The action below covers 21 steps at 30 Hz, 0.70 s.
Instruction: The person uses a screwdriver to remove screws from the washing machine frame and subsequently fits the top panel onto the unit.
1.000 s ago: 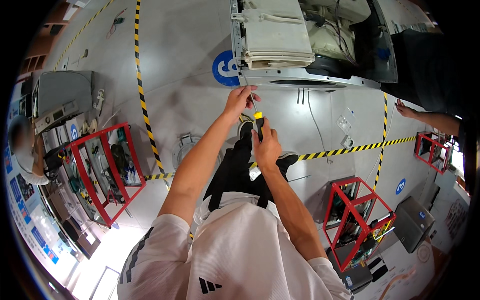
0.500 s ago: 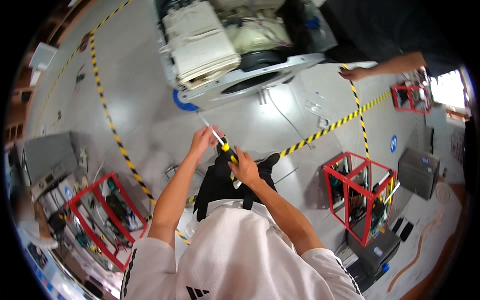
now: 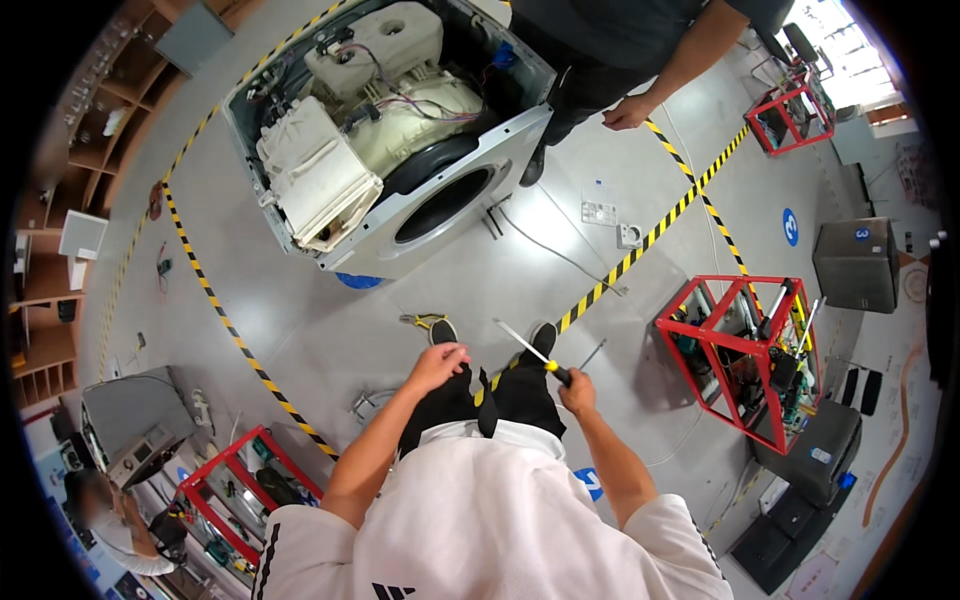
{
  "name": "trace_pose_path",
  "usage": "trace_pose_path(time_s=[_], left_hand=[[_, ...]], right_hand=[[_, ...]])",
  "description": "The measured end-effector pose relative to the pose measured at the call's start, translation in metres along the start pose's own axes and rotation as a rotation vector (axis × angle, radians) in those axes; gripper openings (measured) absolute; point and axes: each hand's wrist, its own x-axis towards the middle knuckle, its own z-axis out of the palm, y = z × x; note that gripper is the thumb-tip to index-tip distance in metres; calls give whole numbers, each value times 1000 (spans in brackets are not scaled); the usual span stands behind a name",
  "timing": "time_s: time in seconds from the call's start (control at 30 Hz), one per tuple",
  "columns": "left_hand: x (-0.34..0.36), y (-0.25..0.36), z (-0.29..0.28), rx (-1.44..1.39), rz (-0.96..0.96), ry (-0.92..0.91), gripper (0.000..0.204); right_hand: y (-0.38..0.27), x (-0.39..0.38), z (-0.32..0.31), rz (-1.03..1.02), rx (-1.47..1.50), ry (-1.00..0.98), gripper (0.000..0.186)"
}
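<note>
My right hand (image 3: 577,392) is closed round the black and yellow handle of a screwdriver (image 3: 527,346). Its long shaft points up and left, away from my body. Across from it, my left hand (image 3: 438,366) is held before my thighs, apart from the tool. Its fingers are curled together, and anything small between them is too fine to make out. Ahead to the left stands a front-loading washing machine (image 3: 405,250) with its top off, showing the tub, hoses and wires. On the floor by my left shoe lies a yellow-handled tool (image 3: 424,320).
A co-worker's hand (image 3: 628,112) hangs beside the machine. Red-framed tool carts (image 3: 716,325) stand at both sides. A cable (image 3: 560,248), a compartmented tray (image 3: 599,213) and a thin metal rod (image 3: 593,353) lie on the floor, crossed by yellow-black tape (image 3: 640,265).
The screwdriver has swung to the right in my right hand, and my left hand has come off its shaft. My view has shifted, showing more of the washing machine.
</note>
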Motion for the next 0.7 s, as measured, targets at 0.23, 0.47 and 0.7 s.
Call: trace_pose_path(time_s=[0.23, 0.47, 0.7], left_hand=[[3, -21, -24, 235, 28, 223, 30], [-16, -71, 43, 41, -317, 324, 28], [-35, -88, 110, 157, -435, 383, 25]], right_hand=[[122, 12, -17, 389, 614, -65, 19], [192, 8, -43, 557, 981, 11, 19], [229, 24, -109, 303, 1024, 277, 15]])
